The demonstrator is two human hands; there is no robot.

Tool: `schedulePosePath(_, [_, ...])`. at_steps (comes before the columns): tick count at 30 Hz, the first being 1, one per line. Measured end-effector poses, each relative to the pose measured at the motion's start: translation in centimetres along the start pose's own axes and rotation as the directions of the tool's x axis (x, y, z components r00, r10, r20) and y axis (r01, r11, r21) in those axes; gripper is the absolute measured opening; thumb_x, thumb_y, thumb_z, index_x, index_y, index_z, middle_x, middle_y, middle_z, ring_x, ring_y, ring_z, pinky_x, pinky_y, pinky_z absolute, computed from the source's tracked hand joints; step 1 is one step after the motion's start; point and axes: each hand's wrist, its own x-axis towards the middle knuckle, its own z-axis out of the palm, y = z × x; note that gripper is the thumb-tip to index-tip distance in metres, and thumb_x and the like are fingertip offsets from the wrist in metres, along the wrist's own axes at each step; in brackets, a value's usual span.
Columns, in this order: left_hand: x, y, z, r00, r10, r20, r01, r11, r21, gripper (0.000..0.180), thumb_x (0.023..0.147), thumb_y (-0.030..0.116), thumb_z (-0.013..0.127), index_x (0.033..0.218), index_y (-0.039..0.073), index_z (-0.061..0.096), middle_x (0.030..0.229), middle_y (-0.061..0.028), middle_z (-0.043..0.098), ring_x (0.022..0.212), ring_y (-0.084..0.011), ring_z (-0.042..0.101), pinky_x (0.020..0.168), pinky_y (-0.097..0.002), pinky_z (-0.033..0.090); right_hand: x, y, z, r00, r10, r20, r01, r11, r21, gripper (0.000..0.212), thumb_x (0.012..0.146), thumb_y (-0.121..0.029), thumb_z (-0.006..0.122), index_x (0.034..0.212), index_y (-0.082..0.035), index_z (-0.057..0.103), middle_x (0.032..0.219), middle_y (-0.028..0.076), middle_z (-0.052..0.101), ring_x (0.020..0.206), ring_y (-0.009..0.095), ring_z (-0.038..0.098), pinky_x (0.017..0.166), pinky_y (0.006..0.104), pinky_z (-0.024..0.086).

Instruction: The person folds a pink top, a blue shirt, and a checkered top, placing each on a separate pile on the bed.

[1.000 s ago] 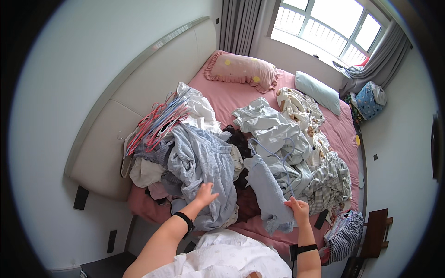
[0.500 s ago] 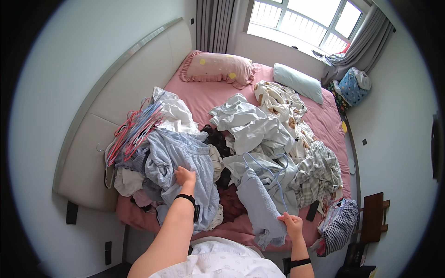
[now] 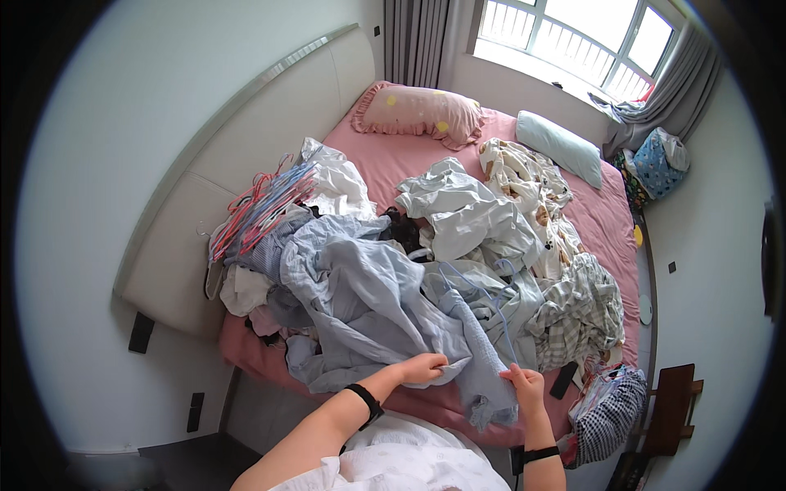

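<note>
My left hand [image 3: 423, 370] is closed on the lower edge of a large light blue garment [image 3: 360, 282], which stretches from the clothes pile toward me. In my right hand [image 3: 524, 386] is one corner of a blue wire hanger [image 3: 504, 323], pinched between thumb and fingers. A textured light blue cloth [image 3: 481, 376] is draped over that hanger, its lower end near my right hand. The large garment's pulled edge lies right beside this cloth; whether they touch I cannot tell.
A bundle of red and blue hangers [image 3: 262, 204] lies against the headboard [image 3: 221, 155]. Pale green clothes [image 3: 467, 213] and a checked garment [image 3: 581, 303] cover the bed's middle and right. A dark phone-like object [image 3: 564, 380] rests near the front edge; a wooden stool [image 3: 673, 409] stands right.
My left hand has moved right and toward me, taking hold of the large light blue garment and pulling its edge along. My right hand still holds the hanger. The view has shifted slightly.
</note>
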Motion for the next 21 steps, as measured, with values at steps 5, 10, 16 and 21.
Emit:
schedulePosePath(5, [-2.5,-4.2,3.9,0.816,-0.449,-0.364,0.453,0.888,-0.079,0.035,0.083,0.030,0.056,0.106,0.004,0.053,0.101,-0.0220,0.058,0.096,-0.0377,0.056,0.082,-0.0413,0.044,0.3,-0.1,-2.0,0.998,-0.013,0.054,0.014,1.000,-0.022,0.033,0.087,-0.028,0.062,0.077,0.002,0.070,0.067,0.001,0.063,0.061,0.005,0.052,0.057,0.0188,0.040])
schedulePosePath(10, [-6.1,-1.0,1.6,0.826,-0.555,-0.100,0.452,0.545,0.706,0.090,0.066,0.062,0.064,0.138,0.019,0.031,0.116,-0.0200,0.053,0.101,-0.0360,0.057,0.086,-0.0428,0.046,0.4,1.8,-5.1,0.999,-0.007,0.052,0.009,0.999,-0.037,0.033,0.087,-0.028,0.062,0.076,0.002,0.070,0.068,0.003,0.064,0.061,0.006,0.053,0.058,0.0191,0.041])
schedulePosePath(16, [-7.2,-3.4,2.0,0.713,-0.657,-0.247,0.672,0.538,0.509,0.042,0.078,0.039,0.056,0.110,0.012,0.061,0.108,-0.0127,0.063,0.099,-0.0329,0.059,0.082,-0.0423,0.047,1.8,3.3,-7.1,0.995,-0.022,0.092,0.021,1.000,0.004,0.033,0.087,-0.028,0.062,0.077,0.003,0.069,0.072,0.006,0.066,0.064,0.008,0.057,0.060,0.0197,0.043])
schedulePosePath(21, [-3.9,6.0,-2.1,0.856,-0.311,-0.413,0.239,0.946,-0.218,0.023,0.087,0.019,0.056,0.103,0.006,0.064,0.092,-0.0007,0.064,0.084,-0.0084,0.056,0.075,-0.0238,0.044,2.6,3.0,-7.1,0.990,-0.037,0.139,0.028,0.997,0.065,0.032,0.086,-0.028,0.063,0.081,0.003,0.069,0.075,0.006,0.066,0.065,0.008,0.057,0.060,0.0196,0.044])
